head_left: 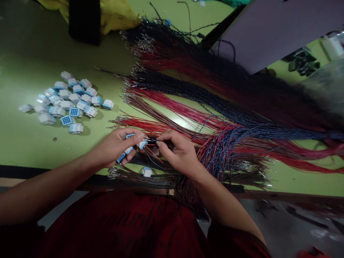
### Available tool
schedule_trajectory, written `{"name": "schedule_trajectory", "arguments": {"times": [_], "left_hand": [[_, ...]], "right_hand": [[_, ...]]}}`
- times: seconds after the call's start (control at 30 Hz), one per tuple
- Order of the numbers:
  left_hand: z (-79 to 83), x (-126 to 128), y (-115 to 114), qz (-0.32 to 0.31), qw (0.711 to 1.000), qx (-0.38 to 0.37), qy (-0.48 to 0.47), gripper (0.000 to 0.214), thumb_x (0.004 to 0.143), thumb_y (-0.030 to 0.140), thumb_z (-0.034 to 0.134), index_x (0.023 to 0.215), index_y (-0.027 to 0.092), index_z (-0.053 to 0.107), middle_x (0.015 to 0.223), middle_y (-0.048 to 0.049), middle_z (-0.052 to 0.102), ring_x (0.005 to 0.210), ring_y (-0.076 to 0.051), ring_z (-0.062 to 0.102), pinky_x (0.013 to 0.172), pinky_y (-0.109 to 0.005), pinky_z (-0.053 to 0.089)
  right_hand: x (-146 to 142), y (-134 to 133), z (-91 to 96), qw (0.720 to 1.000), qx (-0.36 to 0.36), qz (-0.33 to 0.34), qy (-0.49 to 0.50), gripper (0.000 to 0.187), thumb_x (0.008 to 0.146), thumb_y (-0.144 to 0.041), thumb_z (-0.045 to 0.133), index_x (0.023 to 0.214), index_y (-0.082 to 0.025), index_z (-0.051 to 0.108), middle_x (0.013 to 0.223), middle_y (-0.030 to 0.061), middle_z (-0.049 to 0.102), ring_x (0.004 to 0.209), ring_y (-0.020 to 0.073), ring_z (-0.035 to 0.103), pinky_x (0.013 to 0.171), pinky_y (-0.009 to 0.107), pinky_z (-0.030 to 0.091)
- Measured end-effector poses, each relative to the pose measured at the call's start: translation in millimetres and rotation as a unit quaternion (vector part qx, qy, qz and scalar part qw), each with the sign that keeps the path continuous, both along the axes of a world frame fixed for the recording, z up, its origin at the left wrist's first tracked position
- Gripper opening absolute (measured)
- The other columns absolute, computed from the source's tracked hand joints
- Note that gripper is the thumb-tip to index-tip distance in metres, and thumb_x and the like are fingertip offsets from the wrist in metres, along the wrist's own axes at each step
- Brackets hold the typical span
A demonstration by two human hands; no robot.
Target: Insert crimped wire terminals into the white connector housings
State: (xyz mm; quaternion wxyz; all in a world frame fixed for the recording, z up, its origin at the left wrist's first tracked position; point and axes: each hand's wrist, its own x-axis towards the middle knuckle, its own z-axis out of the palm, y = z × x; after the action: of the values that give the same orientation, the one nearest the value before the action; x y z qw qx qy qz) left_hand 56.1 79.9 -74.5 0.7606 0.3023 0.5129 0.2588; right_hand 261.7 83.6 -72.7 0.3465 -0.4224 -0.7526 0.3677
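Several blue-and-white connector housings (pixel 142 144) are in my left hand (pixel 118 145), whose fingers are closed around them. Thumb and forefinger pinch one of the housings, and a few thin wires come out of it. My right hand (pixel 177 148) pinches a dark wire (pixel 152 140) just to the right of that housing. Whether the wire's tip is inside the housing is too small to tell. Below my hands, a single loose connector housing (pixel 147 172) lies on top of brown wires near the table's front edge.
A pile of connector housings (pixel 66 95) lies on the green table (pixel 16 143) to the left. Bundles of red wires (pixel 172 102), blue-black twisted wires (pixel 188 86) and brown wires (pixel 150 109) spread rightward. A yellow cloth (pixel 118 14) and a pale panel (pixel 271 32) stand behind.
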Motion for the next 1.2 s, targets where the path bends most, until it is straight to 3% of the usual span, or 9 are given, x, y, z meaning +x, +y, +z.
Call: {"name": "schedule_trajectory", "arguments": {"times": [0.17,0.33,0.47,0.6,0.67,0.83,0.93,1.03,1.2], "left_hand": [[0.7,0,0,-0.006,1.000,-0.008,-0.015,0.044,0.071,0.054,0.079,0.088,0.017,0.062,0.066,0.0020,0.063,0.034,-0.005,0.044,0.026,-0.015,0.031],[2.1,3,-2,-0.009,1.000,0.000,0.028,0.043,0.068,0.052,0.080,0.086,0.017,0.064,0.062,0.0030,0.061,0.035,-0.006,0.045,0.026,-0.016,0.031],[5.4,3,-6,-0.019,0.984,0.120,0.132,0.026,0.076,0.040,0.070,0.087,0.017,0.070,0.049,0.0053,0.055,0.036,-0.009,0.046,0.033,-0.018,0.038],[7.8,3,-7,-0.015,0.909,0.357,0.216,0.012,0.078,0.026,0.064,0.077,0.018,0.074,0.073,-0.0016,0.073,0.060,-0.011,0.062,0.060,-0.021,0.053],[7.6,3,-7,-0.016,0.893,0.392,0.221,0.012,0.078,0.024,0.064,0.076,0.018,0.074,0.076,-0.0019,0.074,0.069,-0.013,0.066,0.069,-0.022,0.054],[4.6,3,-10,-0.031,0.935,0.289,0.202,0.016,0.081,0.032,0.066,0.082,0.018,0.075,0.071,0.0003,0.070,0.055,-0.010,0.059,0.050,-0.018,0.048],[2.2,3,-12,-0.024,0.956,0.228,0.180,0.020,0.080,0.036,0.068,0.084,0.017,0.073,0.057,0.0033,0.062,0.042,-0.007,0.050,0.040,-0.016,0.041],[1.1,4,-11,-0.026,0.976,0.162,0.140,0.026,0.079,0.040,0.070,0.090,0.016,0.071,0.048,0.0058,0.054,0.038,-0.007,0.048,0.036,-0.016,0.040],[2.7,3,-7,-0.032,0.996,0.073,0.043,0.042,0.080,0.044,0.071,0.110,0.015,0.064,0.044,0.0082,0.049,0.035,-0.008,0.044,0.032,-0.016,0.034]], "right_hand": [[1,2,-5.8,0.993,0.103,0.009,-0.053,0.012,0.092,-0.009,0.054,0.089,-0.019,0.060,0.077,0.0000,0.062,0.064,0.0100,0.053,0.057,0.024,0.042],[0,0,-5.6,0.986,0.152,0.003,-0.063,0.013,0.093,-0.008,0.053,0.091,-0.019,0.059,0.079,0.0014,0.063,0.069,0.0118,0.056,0.062,0.025,0.045],[-4,-4,-0.6,0.998,0.055,0.002,-0.013,0.004,0.090,-0.019,0.060,0.095,-0.019,0.061,0.081,0.0016,0.065,0.066,0.0106,0.055,0.057,0.024,0.046],[-9,-3,6.5,0.996,-0.075,0.021,0.031,0.010,0.089,-0.025,0.065,0.082,-0.017,0.064,0.073,-0.0005,0.064,0.063,0.0089,0.056,0.059,0.022,0.046],[-11,-2,8.8,0.992,-0.114,0.015,0.050,0.015,0.090,-0.024,0.063,0.076,-0.018,0.064,0.070,-0.0009,0.064,0.064,0.0089,0.057,0.062,0.022,0.047],[-12,-3,9.6,0.980,-0.173,-0.047,0.085,0.017,0.089,-0.029,0.064,0.076,-0.019,0.065,0.066,-0.0017,0.063,0.057,0.0086,0.053,0.054,0.022,0.044],[-12,-4,8.9,0.978,-0.183,-0.043,0.088,0.013,0.086,-0.028,0.065,0.079,-0.018,0.066,0.068,-0.0012,0.064,0.058,0.0083,0.053,0.053,0.021,0.043],[-11,-4,8.0,0.982,-0.172,-0.030,0.073,0.008,0.083,-0.023,0.064,0.079,-0.017,0.066,0.069,-0.0017,0.064,0.057,0.0072,0.052,0.052,0.020,0.041],[-6,-1,6.6,0.988,-0.119,-0.086,0.042,0.008,0.084,-0.020,0.060,0.077,-0.018,0.064,0.069,-0.0014,0.064,0.061,0.0091,0.055,0.057,0.022,0.046]]}}
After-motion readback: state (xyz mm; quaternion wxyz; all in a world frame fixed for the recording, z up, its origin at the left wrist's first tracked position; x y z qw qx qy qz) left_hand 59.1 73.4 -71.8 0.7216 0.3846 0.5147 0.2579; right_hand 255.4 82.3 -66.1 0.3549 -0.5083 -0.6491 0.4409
